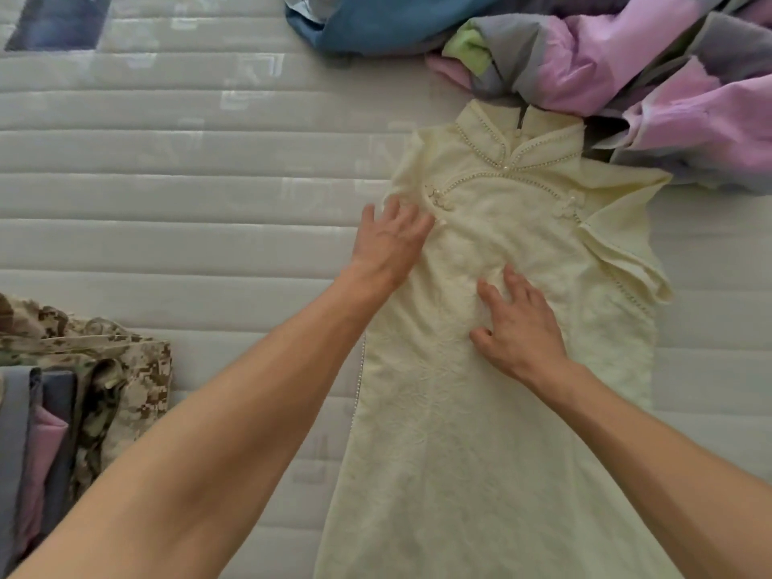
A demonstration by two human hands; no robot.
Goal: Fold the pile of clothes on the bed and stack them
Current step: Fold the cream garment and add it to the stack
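A cream lace dress [493,411] with a pearl-trimmed high collar lies flat and lengthwise on the mattress, collar away from me. Its right sleeve [622,240] is folded over with a raised edge. My left hand [390,240] rests flat, fingers spread, on the dress's left shoulder edge. Lower down, my right hand [518,323] presses on the dress's middle with fingers apart. Neither hand grips cloth. A heap of unfolded clothes [626,64] in pink, grey and green lies beyond the collar at the upper right.
A blue garment [376,23] sits at the top centre. A stack of folded clothes [83,369], camouflage on top with grey and pink layers, is at the lower left. The quilted white mattress [188,194] stretches across the left.
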